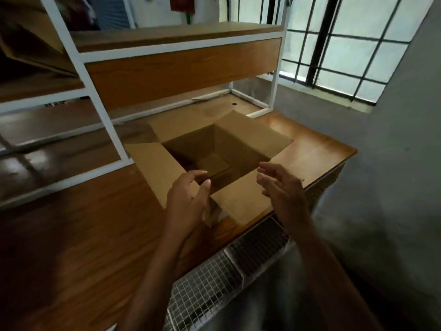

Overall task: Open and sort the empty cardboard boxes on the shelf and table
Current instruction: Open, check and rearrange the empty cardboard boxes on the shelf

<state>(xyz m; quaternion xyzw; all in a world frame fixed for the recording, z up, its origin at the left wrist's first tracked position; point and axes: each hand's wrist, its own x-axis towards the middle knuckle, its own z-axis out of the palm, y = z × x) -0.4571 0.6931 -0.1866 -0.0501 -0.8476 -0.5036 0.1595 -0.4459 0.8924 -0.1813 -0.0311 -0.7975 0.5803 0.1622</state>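
Currently | cardboard box (250, 137): interior dim | my left hand (188, 201): at its corner, grip unclear | my right hand (284, 189): slack, empty

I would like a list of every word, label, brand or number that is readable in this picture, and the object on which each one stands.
No text here can be read.
The cardboard box shows plain brown flaps and inner walls, without print.
Small dark marks under the white shelf bar are too blurred to read.
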